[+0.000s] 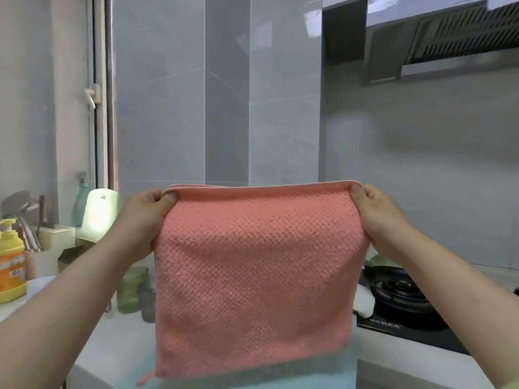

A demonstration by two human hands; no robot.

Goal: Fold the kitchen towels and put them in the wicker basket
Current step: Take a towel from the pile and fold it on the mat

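A pink waffle-textured kitchen towel (pixel 255 276) hangs flat in front of me above the counter, doubled over at its top edge. My left hand (pixel 146 217) pinches its top left corner. My right hand (pixel 376 214) pinches its top right corner. A light blue towel (pixel 280 372) lies on the counter under the pink one, only its near part showing. No wicker basket is in view.
A gas hob (pixel 404 299) with a white cloth (pixel 363 303) beside it sits at the right. At the left stand a yellow pump bottle (pixel 11 262), a knife block (pixel 53 237), a green jar (pixel 132 289) and a tap (pixel 19 203). An extractor hood (pixel 438 43) hangs at upper right.
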